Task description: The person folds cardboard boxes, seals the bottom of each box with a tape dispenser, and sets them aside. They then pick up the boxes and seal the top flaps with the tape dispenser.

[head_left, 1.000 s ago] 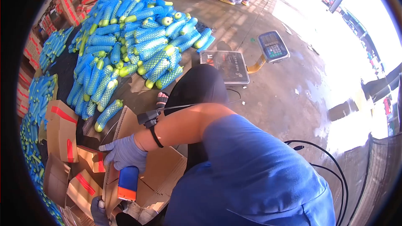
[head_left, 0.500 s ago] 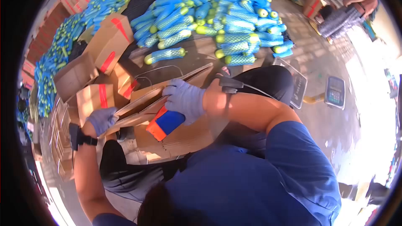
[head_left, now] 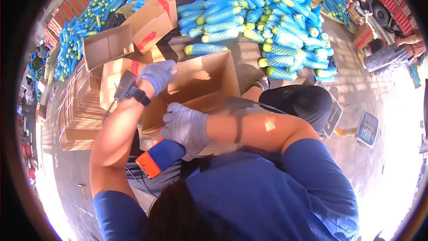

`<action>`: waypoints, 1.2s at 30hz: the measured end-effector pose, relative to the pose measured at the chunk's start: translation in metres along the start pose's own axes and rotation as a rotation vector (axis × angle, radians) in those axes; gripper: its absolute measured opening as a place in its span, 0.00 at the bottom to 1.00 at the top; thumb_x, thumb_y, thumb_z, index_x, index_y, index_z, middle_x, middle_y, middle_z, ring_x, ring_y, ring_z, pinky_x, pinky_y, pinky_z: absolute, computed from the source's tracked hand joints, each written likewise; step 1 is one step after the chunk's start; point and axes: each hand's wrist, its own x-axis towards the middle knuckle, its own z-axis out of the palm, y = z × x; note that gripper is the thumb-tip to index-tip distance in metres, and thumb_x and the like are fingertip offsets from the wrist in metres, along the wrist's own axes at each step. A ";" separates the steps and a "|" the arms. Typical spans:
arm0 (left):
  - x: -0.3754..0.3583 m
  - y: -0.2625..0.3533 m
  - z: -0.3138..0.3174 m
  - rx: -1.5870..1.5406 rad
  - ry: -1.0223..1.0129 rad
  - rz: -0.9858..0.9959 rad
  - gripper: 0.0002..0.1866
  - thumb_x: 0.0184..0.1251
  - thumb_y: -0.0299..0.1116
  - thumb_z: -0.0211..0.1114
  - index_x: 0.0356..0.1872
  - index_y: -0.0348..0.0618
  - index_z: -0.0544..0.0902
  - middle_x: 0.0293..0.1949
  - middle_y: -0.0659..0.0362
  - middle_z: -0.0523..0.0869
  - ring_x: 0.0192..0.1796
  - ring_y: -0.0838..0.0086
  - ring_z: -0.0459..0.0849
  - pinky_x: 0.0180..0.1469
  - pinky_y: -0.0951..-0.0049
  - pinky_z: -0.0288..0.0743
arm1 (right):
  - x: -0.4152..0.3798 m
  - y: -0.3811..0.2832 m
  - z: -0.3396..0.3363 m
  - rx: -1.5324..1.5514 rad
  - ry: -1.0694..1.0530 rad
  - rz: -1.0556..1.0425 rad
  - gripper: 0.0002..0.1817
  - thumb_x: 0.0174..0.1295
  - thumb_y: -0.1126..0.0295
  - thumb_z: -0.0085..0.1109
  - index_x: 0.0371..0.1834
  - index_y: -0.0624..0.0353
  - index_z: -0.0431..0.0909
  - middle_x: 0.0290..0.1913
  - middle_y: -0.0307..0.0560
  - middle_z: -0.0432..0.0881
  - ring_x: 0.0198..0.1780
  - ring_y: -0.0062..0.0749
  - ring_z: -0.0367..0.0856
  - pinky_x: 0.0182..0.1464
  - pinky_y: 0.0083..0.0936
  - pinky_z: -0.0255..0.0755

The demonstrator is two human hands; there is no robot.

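An opened cardboard box stands in front of me, its hollow inside facing up. My left hand, in a grey glove, is closed on the box's far left edge. My right hand, gloved too, is at the near side of the box, thumb and fingers against its wall. An orange and blue tape dispenser with a toothed edge is held under the right palm, pointing to the lower left. The palm side of the right hand is hidden.
Net-wrapped green vegetables lie heaped beyond the box. Flattened cartons are stacked at left, beside open boxes. A scale display stands at right. Another person is at the far right.
The flat carton has been opened out into a box. My left hand has moved up and right along with its edge. The tape dispenser has shifted down and left with my right hand.
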 end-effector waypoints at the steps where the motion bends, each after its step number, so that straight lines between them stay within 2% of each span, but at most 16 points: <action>1: 0.001 0.003 0.019 -0.028 0.051 -0.058 0.19 0.73 0.45 0.58 0.56 0.45 0.82 0.46 0.45 0.87 0.50 0.49 0.85 0.53 0.52 0.78 | 0.003 0.002 0.003 0.004 -0.004 -0.011 0.26 0.35 0.48 0.71 0.38 0.51 0.82 0.38 0.45 0.83 0.46 0.39 0.79 0.63 0.43 0.63; 5: 0.005 -0.015 0.042 -0.035 0.133 -0.068 0.19 0.71 0.45 0.60 0.55 0.45 0.82 0.45 0.44 0.87 0.48 0.48 0.85 0.51 0.53 0.79 | -0.007 0.013 0.000 0.121 0.084 0.020 0.29 0.35 0.47 0.72 0.39 0.54 0.82 0.42 0.48 0.82 0.50 0.42 0.80 0.68 0.51 0.59; 7: 0.004 -0.018 0.041 -0.089 0.107 -0.031 0.19 0.70 0.43 0.61 0.55 0.44 0.82 0.44 0.42 0.87 0.47 0.47 0.86 0.50 0.53 0.80 | -0.033 0.026 -0.025 0.195 0.292 0.022 0.24 0.36 0.51 0.72 0.35 0.52 0.81 0.37 0.46 0.83 0.48 0.43 0.82 0.66 0.52 0.62; 8: 0.010 -0.030 0.049 -0.102 0.114 -0.040 0.19 0.70 0.43 0.61 0.55 0.44 0.82 0.44 0.42 0.87 0.47 0.47 0.86 0.50 0.53 0.80 | -0.052 0.037 -0.042 0.333 0.182 0.139 0.38 0.34 0.47 0.78 0.47 0.60 0.79 0.47 0.52 0.81 0.53 0.51 0.80 0.67 0.49 0.64; 9: 0.020 -0.050 0.063 -0.173 0.062 0.097 0.16 0.71 0.41 0.60 0.53 0.44 0.82 0.43 0.45 0.87 0.46 0.48 0.86 0.49 0.53 0.80 | -0.076 0.060 -0.045 0.587 0.171 0.245 0.43 0.39 0.44 0.79 0.55 0.62 0.77 0.53 0.51 0.82 0.54 0.48 0.81 0.64 0.41 0.70; 10: 0.008 -0.024 0.038 -0.185 0.022 0.008 0.15 0.71 0.39 0.59 0.52 0.44 0.81 0.41 0.46 0.87 0.44 0.49 0.86 0.47 0.53 0.80 | -0.094 0.062 -0.069 1.074 0.193 0.395 0.45 0.43 0.44 0.79 0.61 0.62 0.74 0.58 0.48 0.81 0.60 0.41 0.80 0.63 0.37 0.72; 11: -0.005 0.003 0.011 -0.194 -0.017 -0.080 0.13 0.72 0.38 0.59 0.51 0.44 0.81 0.40 0.47 0.87 0.43 0.50 0.86 0.46 0.53 0.79 | -0.094 0.060 -0.089 1.455 0.350 0.354 0.54 0.40 0.39 0.80 0.66 0.63 0.71 0.56 0.46 0.81 0.59 0.30 0.79 0.61 0.31 0.74; 15: 0.007 -0.019 0.045 -0.116 0.228 0.112 0.13 0.71 0.40 0.60 0.48 0.44 0.82 0.35 0.46 0.87 0.36 0.51 0.87 0.39 0.55 0.80 | -0.130 0.106 -0.107 1.846 0.539 0.333 0.48 0.48 0.56 0.72 0.74 0.57 0.63 0.68 0.55 0.75 0.67 0.45 0.76 0.71 0.41 0.71; 18: 0.011 -0.015 0.041 -0.006 0.196 0.155 0.13 0.71 0.39 0.60 0.49 0.44 0.83 0.34 0.47 0.88 0.36 0.51 0.87 0.40 0.54 0.80 | -0.123 0.115 -0.090 1.767 0.560 0.473 0.48 0.48 0.56 0.72 0.75 0.56 0.63 0.67 0.54 0.75 0.67 0.44 0.77 0.70 0.41 0.71; 19: 0.014 -0.012 0.036 -0.050 0.118 0.108 0.13 0.70 0.38 0.60 0.49 0.44 0.83 0.35 0.48 0.88 0.37 0.51 0.87 0.41 0.53 0.80 | -0.111 0.109 -0.075 1.773 0.619 0.424 0.43 0.50 0.60 0.67 0.71 0.67 0.65 0.64 0.57 0.78 0.63 0.46 0.80 0.70 0.41 0.71; 24: 0.009 -0.019 0.029 -0.079 0.056 0.088 0.15 0.70 0.38 0.60 0.51 0.43 0.83 0.43 0.49 0.87 0.48 0.51 0.85 0.51 0.53 0.78 | -0.082 0.115 0.007 1.878 0.483 0.377 0.52 0.48 0.53 0.76 0.75 0.62 0.60 0.68 0.48 0.74 0.67 0.37 0.76 0.70 0.35 0.69; 26: -0.005 -0.025 0.025 -0.163 0.459 0.259 0.16 0.70 0.39 0.61 0.54 0.44 0.82 0.45 0.47 0.88 0.50 0.51 0.85 0.52 0.53 0.78 | -0.091 0.140 0.048 1.720 0.514 0.452 0.55 0.47 0.51 0.78 0.76 0.62 0.59 0.68 0.48 0.74 0.67 0.36 0.75 0.70 0.34 0.69; 28: -0.061 -0.010 0.003 -0.080 0.566 -0.020 0.18 0.71 0.40 0.62 0.56 0.41 0.82 0.49 0.46 0.87 0.52 0.48 0.85 0.55 0.55 0.79 | -0.100 0.145 0.058 1.676 0.667 0.368 0.48 0.51 0.68 0.76 0.75 0.65 0.59 0.66 0.52 0.76 0.65 0.39 0.78 0.68 0.39 0.73; 30: -0.116 0.031 -0.044 -0.452 0.105 -0.426 0.22 0.70 0.42 0.64 0.57 0.36 0.81 0.54 0.42 0.85 0.54 0.44 0.84 0.58 0.57 0.78 | -0.093 0.133 0.039 1.770 0.709 0.412 0.49 0.49 0.64 0.77 0.74 0.65 0.60 0.65 0.52 0.76 0.65 0.40 0.78 0.69 0.39 0.72; 32: -0.144 0.032 0.015 -0.334 0.401 -0.176 0.24 0.71 0.43 0.64 0.56 0.31 0.81 0.56 0.40 0.84 0.56 0.44 0.83 0.58 0.56 0.78 | -0.088 0.132 0.032 1.899 0.809 0.281 0.49 0.49 0.59 0.77 0.74 0.63 0.62 0.65 0.51 0.76 0.65 0.40 0.78 0.69 0.38 0.72; 36: -0.140 0.076 0.025 -0.470 0.432 -0.334 0.38 0.72 0.45 0.61 0.74 0.31 0.59 0.54 0.35 0.83 0.53 0.44 0.84 0.54 0.54 0.79 | -0.094 0.145 0.047 1.821 0.800 0.352 0.42 0.49 0.56 0.76 0.67 0.60 0.68 0.51 0.42 0.81 0.54 0.29 0.81 0.60 0.29 0.76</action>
